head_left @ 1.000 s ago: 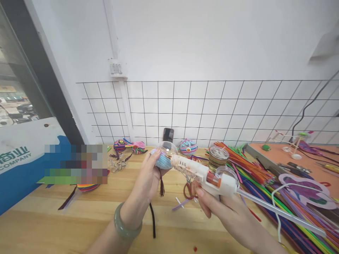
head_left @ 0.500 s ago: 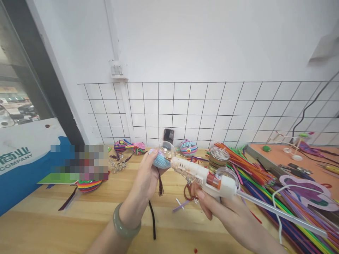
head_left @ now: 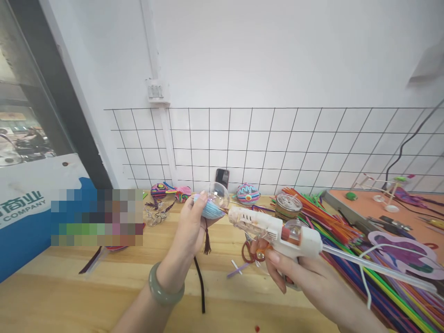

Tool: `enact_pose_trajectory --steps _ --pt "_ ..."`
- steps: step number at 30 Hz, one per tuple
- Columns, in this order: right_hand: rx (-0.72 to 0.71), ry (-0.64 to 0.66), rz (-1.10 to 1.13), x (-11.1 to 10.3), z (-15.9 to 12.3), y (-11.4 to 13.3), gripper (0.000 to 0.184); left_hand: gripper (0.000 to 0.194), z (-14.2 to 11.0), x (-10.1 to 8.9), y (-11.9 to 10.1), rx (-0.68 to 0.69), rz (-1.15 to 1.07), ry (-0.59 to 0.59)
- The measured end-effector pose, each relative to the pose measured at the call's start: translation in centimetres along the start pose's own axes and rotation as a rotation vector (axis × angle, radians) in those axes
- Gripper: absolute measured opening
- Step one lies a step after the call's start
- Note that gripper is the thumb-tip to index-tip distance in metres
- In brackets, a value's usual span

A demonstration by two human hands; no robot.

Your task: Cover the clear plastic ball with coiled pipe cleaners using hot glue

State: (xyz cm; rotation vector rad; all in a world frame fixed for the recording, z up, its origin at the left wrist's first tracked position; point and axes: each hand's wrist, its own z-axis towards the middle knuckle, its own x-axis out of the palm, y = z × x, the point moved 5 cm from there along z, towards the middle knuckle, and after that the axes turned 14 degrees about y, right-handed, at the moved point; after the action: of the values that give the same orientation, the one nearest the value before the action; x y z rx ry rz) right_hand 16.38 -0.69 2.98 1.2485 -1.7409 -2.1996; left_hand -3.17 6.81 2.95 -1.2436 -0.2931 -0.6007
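Observation:
My left hand (head_left: 193, 222) is closed around a clear plastic ball (head_left: 219, 193) whose lower part is covered in light-blue cord (head_left: 210, 209). A dark tassel (head_left: 207, 240) hangs below it. My right hand (head_left: 294, 273) grips a white hot glue gun (head_left: 258, 222) by its handle, with a long clear glue stick (head_left: 378, 267) running out of the back. The gun's nozzle points left and is at the edge of the blue cord; whether it touches I cannot tell. Red-handled scissors (head_left: 247, 252) lie partly hidden behind my right hand.
Cord-covered balls, one blue and pink (head_left: 248, 194), rest along the wall near a phone (head_left: 222, 177). A round tin (head_left: 288, 204) and bundles of coloured pipe cleaners (head_left: 326, 217) fill the right. A black strip (head_left: 200, 284) lies in front. The far left is pixelated.
The glue gun and my right hand have shifted slightly right and down, the nozzle drawing back a little along the ball. My left hand still holds the ball, turned slightly.

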Motion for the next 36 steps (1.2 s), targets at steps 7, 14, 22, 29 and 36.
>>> enact_pose_trajectory --steps 7,14,22,29,36 --pt "-0.032 -0.030 0.016 -0.6 -0.1 -0.1 0.058 0.039 0.1 -0.1 -0.5 0.043 0.035 -0.028" --pt "0.006 -0.014 0.088 -1.0 0.0 -1.2 0.048 0.039 0.3 -1.3 -3.1 0.159 0.084 -0.069" --pt "0.161 0.102 -0.514 3.8 4.7 -4.1 0.014 0.039 -0.1 -1.9 -5.1 0.286 0.127 -0.107" --pt "0.148 0.184 -0.671 7.8 6.2 -7.0 0.031 0.042 -0.5 -0.8 -4.2 0.233 0.152 -0.110" --pt "0.133 0.276 -0.683 8.2 5.6 -7.0 0.037 0.045 -0.2 -0.2 -2.5 0.159 0.115 -0.070"
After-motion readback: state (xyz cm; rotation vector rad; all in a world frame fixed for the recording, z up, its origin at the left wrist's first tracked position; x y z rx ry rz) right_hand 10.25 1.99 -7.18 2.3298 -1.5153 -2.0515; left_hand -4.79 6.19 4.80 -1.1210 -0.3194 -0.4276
